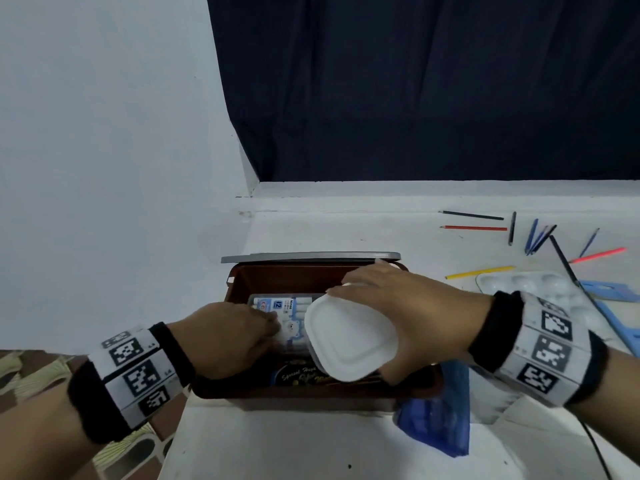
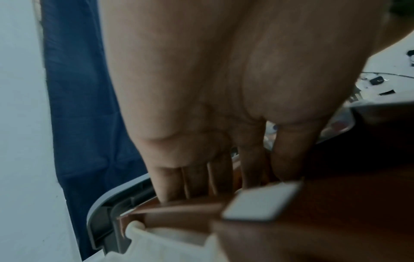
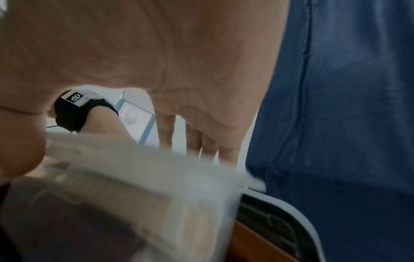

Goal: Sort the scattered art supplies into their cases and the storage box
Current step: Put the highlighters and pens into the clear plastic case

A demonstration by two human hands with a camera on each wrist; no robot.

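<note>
We see a white lidded container [image 1: 349, 341] held tilted over the open brown storage box [image 1: 242, 275], our right hand [image 1: 398, 306] wrapped around it, its grip closed on the container from above. Inside the box lies a marker pack [image 1: 280, 306], and our left hand [image 1: 228, 337] reaches down to it; whether that grip holds the pack we cannot tell. The box sits on the white table [image 1: 311, 445]. Farther right, loose pencils [image 1: 478, 271] and a paint palette [image 1: 526, 285] lie scattered.
</note>
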